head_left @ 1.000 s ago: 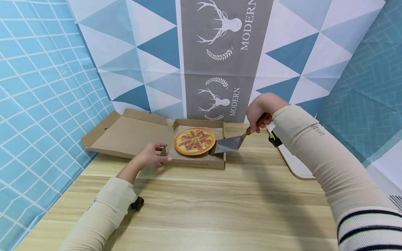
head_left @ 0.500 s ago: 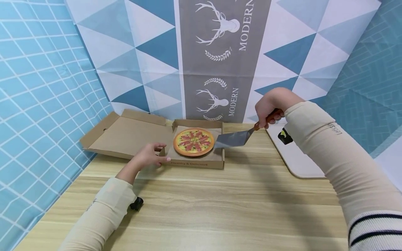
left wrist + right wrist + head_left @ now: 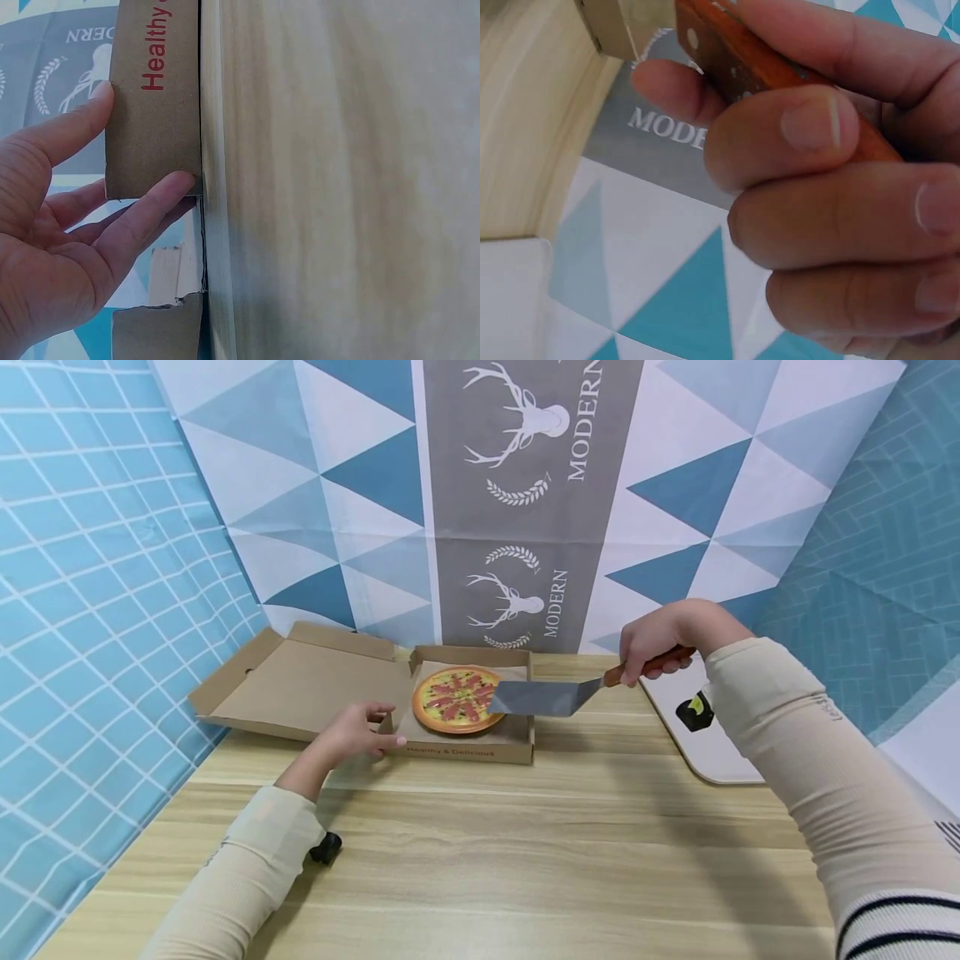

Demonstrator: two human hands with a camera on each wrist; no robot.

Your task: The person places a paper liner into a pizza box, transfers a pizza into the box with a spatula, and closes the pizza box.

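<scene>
A round toy-like pizza (image 3: 450, 700) with red and yellow topping lies in an open cardboard pizza box (image 3: 468, 752) at the back of the table. My right hand (image 3: 656, 643) grips the wooden handle (image 3: 727, 49) of a spatula. The grey blade of this spatula (image 3: 543, 698) overlaps the pizza's right edge in the head view. At the box's front left corner is my left hand (image 3: 356, 731). In the left wrist view its fairly straight fingers (image 3: 142, 221) spread against the corner, with the thumb at the front wall's top edge.
The box's lid (image 3: 315, 681) lies folded back to the left, near the blue tiled wall (image 3: 97, 610). A white tray (image 3: 726, 768) lies on the right, partly hidden under my right arm. A patterned backdrop (image 3: 375, 527) stands right behind the box on the wooden table (image 3: 480, 860).
The spatula first drew back to the right from the pizza's lower right edge, then moved left until its blade overlaps the pizza. My left hand keeps its place at the box corner.
</scene>
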